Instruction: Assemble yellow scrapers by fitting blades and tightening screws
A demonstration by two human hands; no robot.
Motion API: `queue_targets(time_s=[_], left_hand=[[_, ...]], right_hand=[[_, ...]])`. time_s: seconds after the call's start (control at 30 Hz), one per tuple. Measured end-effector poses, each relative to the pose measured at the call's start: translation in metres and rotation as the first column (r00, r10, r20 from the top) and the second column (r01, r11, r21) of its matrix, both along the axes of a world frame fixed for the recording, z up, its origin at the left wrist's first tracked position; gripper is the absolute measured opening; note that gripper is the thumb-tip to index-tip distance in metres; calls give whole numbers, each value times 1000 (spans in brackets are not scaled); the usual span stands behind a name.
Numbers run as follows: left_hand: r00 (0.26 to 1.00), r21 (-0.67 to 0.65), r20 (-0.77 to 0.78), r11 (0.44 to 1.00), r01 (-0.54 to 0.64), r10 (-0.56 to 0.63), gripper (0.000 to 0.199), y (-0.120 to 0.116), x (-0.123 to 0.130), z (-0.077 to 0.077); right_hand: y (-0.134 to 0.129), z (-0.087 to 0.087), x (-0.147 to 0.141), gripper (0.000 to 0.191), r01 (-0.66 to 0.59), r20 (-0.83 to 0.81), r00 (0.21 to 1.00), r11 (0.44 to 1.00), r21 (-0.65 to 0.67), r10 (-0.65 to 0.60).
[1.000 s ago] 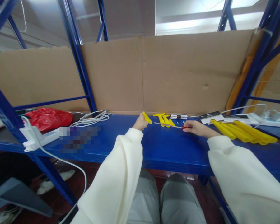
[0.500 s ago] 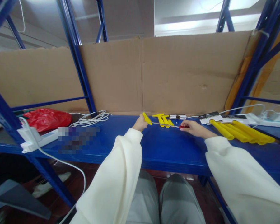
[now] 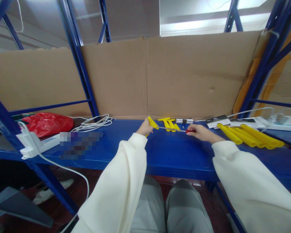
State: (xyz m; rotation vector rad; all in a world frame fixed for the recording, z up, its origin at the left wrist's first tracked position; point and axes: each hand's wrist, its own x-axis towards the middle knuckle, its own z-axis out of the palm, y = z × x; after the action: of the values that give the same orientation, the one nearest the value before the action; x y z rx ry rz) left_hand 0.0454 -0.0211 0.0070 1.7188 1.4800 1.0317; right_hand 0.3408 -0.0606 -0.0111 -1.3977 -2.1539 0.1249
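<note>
My left hand [image 3: 145,127] is closed round a yellow plastic piece [image 3: 153,123] above the blue shelf. In my right hand [image 3: 200,132] is the red handle of a screwdriver [image 3: 189,131], its thin metal shaft pointing left. The shaft's tip meets the yellow piece, though the exact contact is too small to make out. Behind the shaft, several yellow T-shaped pieces [image 3: 171,124] lie on the shelf. Several yellow tubes [image 3: 248,137] rest to the right of my right hand.
Small white packs [image 3: 184,121] and black-and-white boxes [image 3: 217,121] lie along the cardboard backing [image 3: 179,77]. At the left are a coiled white cable [image 3: 97,123], a red bag [image 3: 48,124] and a power strip [image 3: 47,144]. Blue posts flank the shelf [image 3: 174,155].
Both hands keep their grips on the yellow piece and the screwdriver, almost unmoved. The whole view has shifted very slightly.
</note>
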Motion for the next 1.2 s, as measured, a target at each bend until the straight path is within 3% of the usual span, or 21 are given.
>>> queue_targets(time_s=[0.63, 0.8, 1.0, 1.2], left_hand=[[997, 17, 71, 1000, 15, -16, 41, -16, 5, 5], [998, 7, -61, 1000, 2, -2, 45, -10, 3, 5], [970, 91, -238, 995, -31, 52, 45, -10, 1, 3], [949, 90, -308, 995, -38, 64, 43, -9, 3, 2]], right_hand=[[2, -1, 2, 17, 23, 26, 999, 1000, -17, -23], [-2, 2, -3, 15, 28, 93, 995, 999, -16, -27], [-13, 6, -21, 17, 129, 253, 958, 991, 41, -135], [-17, 3, -29, 15, 165, 277, 946, 986, 34, -168]])
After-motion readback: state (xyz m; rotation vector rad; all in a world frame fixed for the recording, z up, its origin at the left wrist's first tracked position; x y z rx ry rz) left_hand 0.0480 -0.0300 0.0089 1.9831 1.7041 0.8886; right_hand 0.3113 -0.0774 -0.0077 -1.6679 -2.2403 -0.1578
